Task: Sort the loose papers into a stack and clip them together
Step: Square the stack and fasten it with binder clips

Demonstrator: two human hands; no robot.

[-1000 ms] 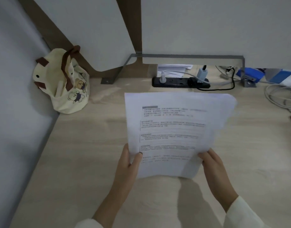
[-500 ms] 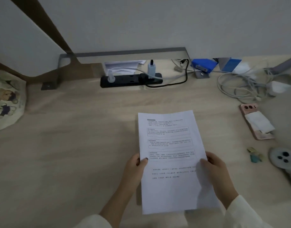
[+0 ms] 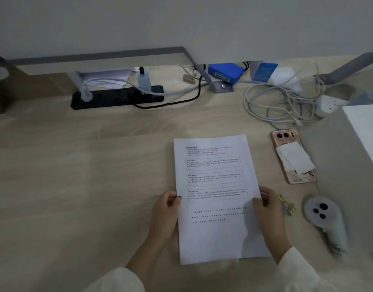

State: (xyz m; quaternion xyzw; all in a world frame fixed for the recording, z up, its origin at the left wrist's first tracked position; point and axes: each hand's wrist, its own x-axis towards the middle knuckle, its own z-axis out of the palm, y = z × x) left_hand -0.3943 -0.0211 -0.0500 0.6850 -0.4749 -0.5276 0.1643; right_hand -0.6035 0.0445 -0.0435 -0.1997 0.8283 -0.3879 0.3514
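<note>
Both hands are on the stack of papers point(image 3: 217, 199), which sits mid-desk right in front of me. My left hand point(image 3: 163, 213) pinches the left edge with the thumb on top. My right hand point(image 3: 268, 209) pinches the right edge the same way, thumb laid over the print. The sheets' long axis runs from near to far, the far end leaning slightly left. The heading is at the far end, so the text reads upright to me. I cannot tell whether the sheets rest flat on the desk point(image 3: 76, 186). Small yellowish clips point(image 3: 286, 206) lie just right of my right hand, and a pink phone point(image 3: 286, 138) lies beyond them.
</note>
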